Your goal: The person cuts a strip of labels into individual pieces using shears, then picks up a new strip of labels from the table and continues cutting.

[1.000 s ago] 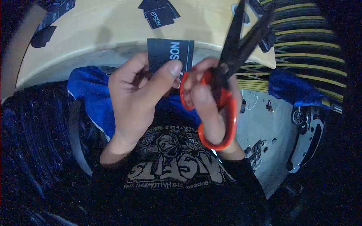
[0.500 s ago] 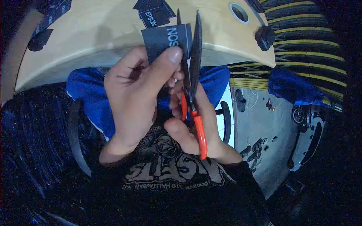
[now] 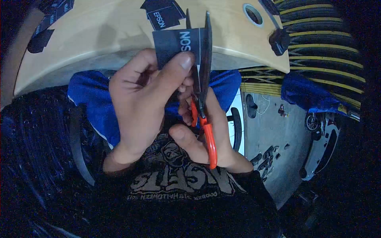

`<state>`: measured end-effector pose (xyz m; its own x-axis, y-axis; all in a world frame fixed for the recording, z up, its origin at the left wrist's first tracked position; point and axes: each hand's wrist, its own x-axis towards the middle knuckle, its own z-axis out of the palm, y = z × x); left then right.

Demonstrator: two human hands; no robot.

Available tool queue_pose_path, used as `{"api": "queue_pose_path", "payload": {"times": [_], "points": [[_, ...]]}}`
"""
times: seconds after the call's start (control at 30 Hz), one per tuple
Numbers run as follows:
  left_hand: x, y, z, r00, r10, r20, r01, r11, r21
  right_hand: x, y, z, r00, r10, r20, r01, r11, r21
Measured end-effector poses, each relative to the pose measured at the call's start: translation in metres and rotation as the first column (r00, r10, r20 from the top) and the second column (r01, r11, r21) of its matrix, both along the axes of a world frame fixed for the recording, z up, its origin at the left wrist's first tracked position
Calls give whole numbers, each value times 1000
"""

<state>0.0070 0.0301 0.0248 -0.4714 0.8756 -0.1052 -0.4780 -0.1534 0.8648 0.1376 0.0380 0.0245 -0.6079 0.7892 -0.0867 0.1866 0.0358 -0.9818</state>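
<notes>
My left hand (image 3: 139, 103) pinches a dark card (image 3: 170, 43) printed with pale letters ending in "SON", thumb on its front face. My right hand (image 3: 218, 131) has its fingers in the orange handles of a pair of scissors (image 3: 203, 67). The blades point up toward the table and stand apart, with the card's right edge between them. A narrow pale-edged strip shows along the blades below the card. Some right-hand fingers are hidden behind the scissors and my left hand.
A pale wooden table (image 3: 99, 35) curves ahead of me. On it lie a dark "EPSON" piece (image 3: 160, 18), more dark pieces (image 3: 41, 41) at the left and a black object (image 3: 279, 41) by the right edge. A round hole (image 3: 253, 14) pierces the tabletop. Yellow-slatted metalwork (image 3: 321, 35) stands at the right.
The card has shifted slightly right, deeper between the scissor blades, and more of its lettering shows. Both hands keep nearly the same place and hold.
</notes>
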Motion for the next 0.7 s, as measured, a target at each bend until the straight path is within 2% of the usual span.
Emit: {"api": "queue_pose_path", "payload": {"times": [0.07, 0.13, 0.17, 0.23, 0.3, 0.37, 0.43, 0.57, 0.63, 0.7], "points": [[1, -2, 1, 998, -17, 56, 17, 1000, -2, -2, 0, 2, 1000, -17, -5, 17, 1000, -18], [2, -2, -1, 999, -14, 39, 14, 1000, 7, -1, 5, 5, 995, -7, 98, -9, 987, 159], [2, -2, -1, 1000, -10, 23, 10, 1000, 15, -2, 6, 3, 995, -7, 98, -9, 987, 159], [1, -5, 1, 999, -16, 41, 16, 1000, -2, -6, 2, -5, 997, -55, -54, 65, 979, 195], [0, -4, 0, 998, -22, 60, 23, 999, -22, -6, 2, -4, 997, -66, -37, 72, 978, 198], [-1, -3, -4, 999, -13, -38, 12, 1000, -17, -5, 3, -2, 997, -76, -20, 79, 976, 204], [0, -2, 3, 1000, 8, -9, -8, 1000, -20, -4, 3, 3, 993, -71, 98, 53, 983, 175], [-1, -1, 2, 999, 24, 30, -24, 1000, 8, -7, 2, 5, 977, -123, 173, 88, 976, 198], [-2, 0, 2, 999, 27, 45, -27, 1000, 5, -8, 3, 8, 953, -140, 269, 77, 970, 230], [-2, -2, 3, 998, 29, 60, -29, 1000, 0, -8, -1, 8, 937, -146, 318, 85, 976, 199]]}}
